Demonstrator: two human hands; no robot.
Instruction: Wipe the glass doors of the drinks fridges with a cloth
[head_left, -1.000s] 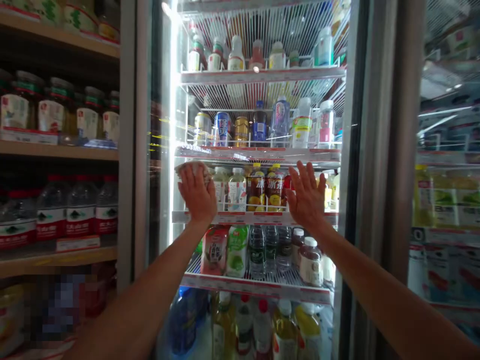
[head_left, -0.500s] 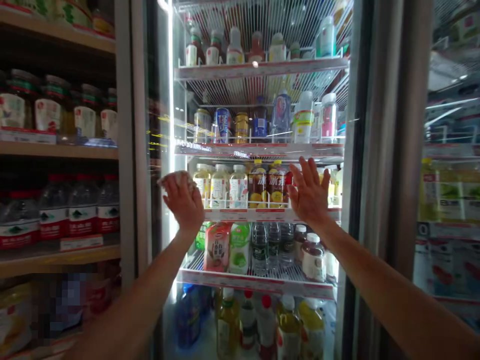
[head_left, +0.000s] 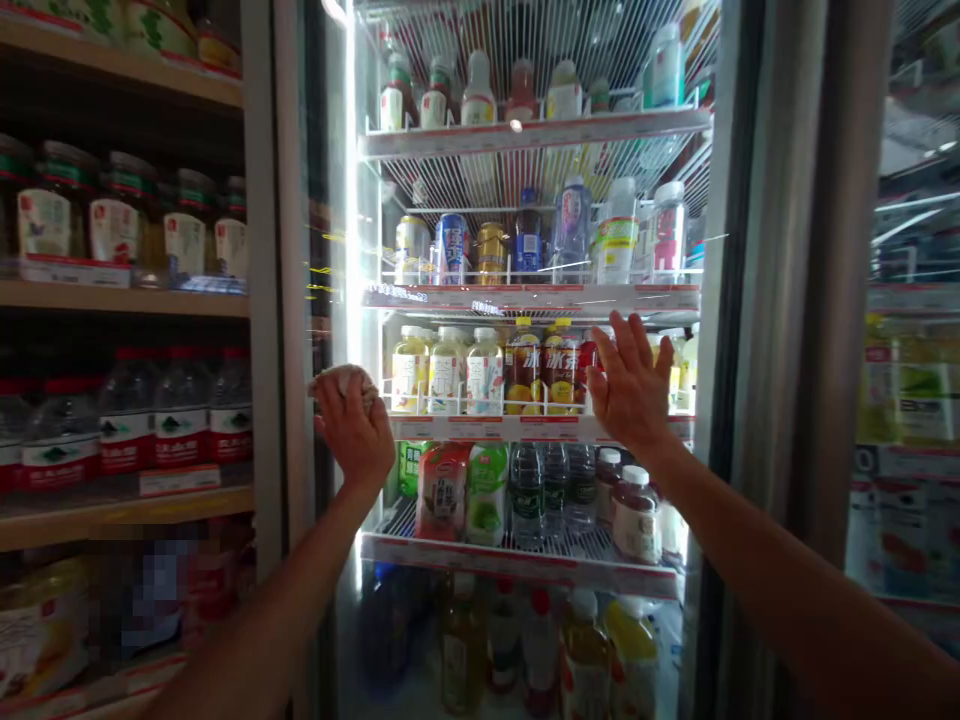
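A glass cooler door [head_left: 442, 505] stands in front of me, with lit drink shelves behind it. My left hand [head_left: 356, 435] presses a crumpled pale cloth [head_left: 343, 385] against the left side of the glass, near the door frame. Its fingers lie over the cloth. Farther right, my right hand [head_left: 631, 385] is raised with fingers spread, palm toward the glass, and holds nothing; whether it touches the pane I cannot tell. Behind it on the middle shelf are iced tea bottles [head_left: 561, 370] with yellow caps.
To the left, a wooden shelf [head_left: 127, 297] carries jars [head_left: 120, 220] with dark lids, and water bottles [head_left: 127, 410] with red caps stand below. A metal door frame [head_left: 795, 300] runs upright on the right. Beyond it is another cooler door [head_left: 907, 420].
My left hand has moved slightly left and down with the cloth, toward the door frame. The view has shifted a little, and my right hand keeps nearly the same place and pose.
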